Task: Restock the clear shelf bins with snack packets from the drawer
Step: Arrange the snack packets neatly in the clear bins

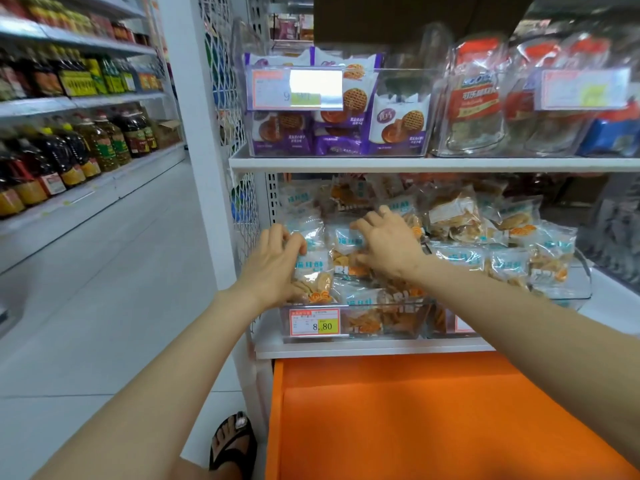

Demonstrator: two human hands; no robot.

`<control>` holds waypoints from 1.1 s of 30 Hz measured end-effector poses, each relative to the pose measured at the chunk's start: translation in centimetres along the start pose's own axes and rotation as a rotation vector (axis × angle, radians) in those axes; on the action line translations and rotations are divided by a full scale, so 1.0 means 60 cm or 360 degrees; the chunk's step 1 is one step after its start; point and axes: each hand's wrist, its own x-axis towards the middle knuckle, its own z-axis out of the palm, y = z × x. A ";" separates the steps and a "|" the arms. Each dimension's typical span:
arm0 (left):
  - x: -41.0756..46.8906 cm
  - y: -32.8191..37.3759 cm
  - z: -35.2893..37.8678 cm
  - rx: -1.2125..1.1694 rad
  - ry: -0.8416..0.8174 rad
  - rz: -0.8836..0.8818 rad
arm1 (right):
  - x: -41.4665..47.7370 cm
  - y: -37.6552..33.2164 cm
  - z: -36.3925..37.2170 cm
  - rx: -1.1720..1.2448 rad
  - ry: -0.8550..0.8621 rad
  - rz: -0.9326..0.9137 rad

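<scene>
Restocking appears to be at the placement stage. Left hand (277, 265) curls its fingers round a clear crinkled film packet of golden swirled biscuits with teal lettering (313, 268). It holds the packet upright at the left end of the clear rigid plastic shelf bin (360, 306), probably to stand it label outward. Right hand (388, 244) lies on the neighbouring packets (349, 240) with fingers spread and loose, gripping nothing. It is apparently pressing the slippery heap back to make room. A red-bordered price label (313, 322) is fixed to the bin's front wall. Orange smooth-sided drawer (415, 410) stands pulled out directly beneath the shelf, presumably to keep the reach short.
</scene>
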 end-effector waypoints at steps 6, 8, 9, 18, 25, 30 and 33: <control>0.001 0.003 0.010 0.0214 0.0142 0.0110 | 0.020 -0.006 0.031 -0.0212 0.0108 -0.0097; -0.003 0.009 0.009 0.0241 0.0136 0.0110 | 0.024 -0.004 0.032 -0.0248 0.0088 -0.0164; -0.005 0.015 0.008 0.0228 0.0169 0.0131 | 0.026 -0.003 0.033 -0.0261 0.0074 -0.0199; 0.004 0.064 0.020 0.0066 0.0149 0.0515 | 0.049 0.035 -0.016 0.0105 0.0044 -0.0223; 0.025 0.053 0.016 -0.0205 0.0220 0.0458 | 0.132 0.079 -0.009 0.0349 -0.0051 0.0051; 0.030 0.040 0.015 -0.0370 0.0306 0.0430 | 0.165 0.089 0.025 0.0218 -0.0102 0.0230; 0.035 0.039 0.012 -0.0398 0.0293 0.0381 | 0.174 0.091 0.038 0.0227 0.0081 0.0307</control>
